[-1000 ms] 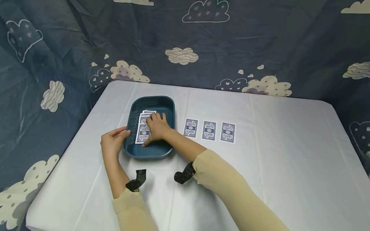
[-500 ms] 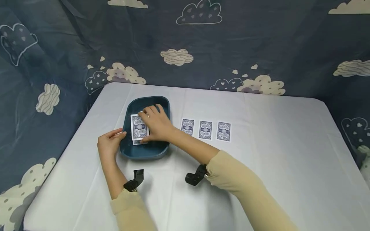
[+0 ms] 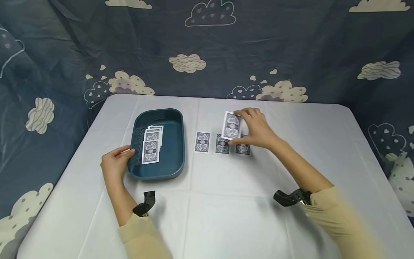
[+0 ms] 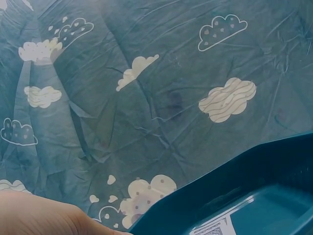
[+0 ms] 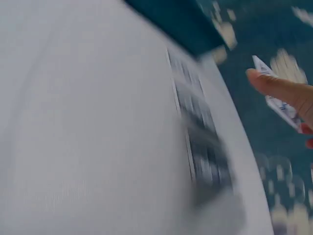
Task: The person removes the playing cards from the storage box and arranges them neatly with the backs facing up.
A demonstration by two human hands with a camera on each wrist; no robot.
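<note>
My right hand (image 3: 258, 129) grips a playing card (image 3: 231, 125) by its right side, back design showing, raised above the row on the table. Below it three playing cards lie in a row: a left card (image 3: 202, 142), a middle card (image 3: 222, 144) and a right card (image 3: 243, 147), the last two partly covered. My left hand (image 3: 115, 163) pinches the left rim of a dark teal tray (image 3: 171, 158). Inside that tray several overlapping cards (image 3: 150, 151) lie patterned back up. In the right wrist view the thumb (image 5: 279, 88) presses on the held card (image 5: 286, 111).
A white cloth covers the table (image 3: 226, 216). Behind it and to the left hangs a dark curtain (image 3: 291, 43) with cloud prints. A black wrist camera (image 3: 145, 204) sits on the left forearm, another (image 3: 292, 198) on the right.
My right hand has lifted a card from the tray and carried it right, over the row. The left hand stays at the tray's rim. The head view has shifted slightly.
</note>
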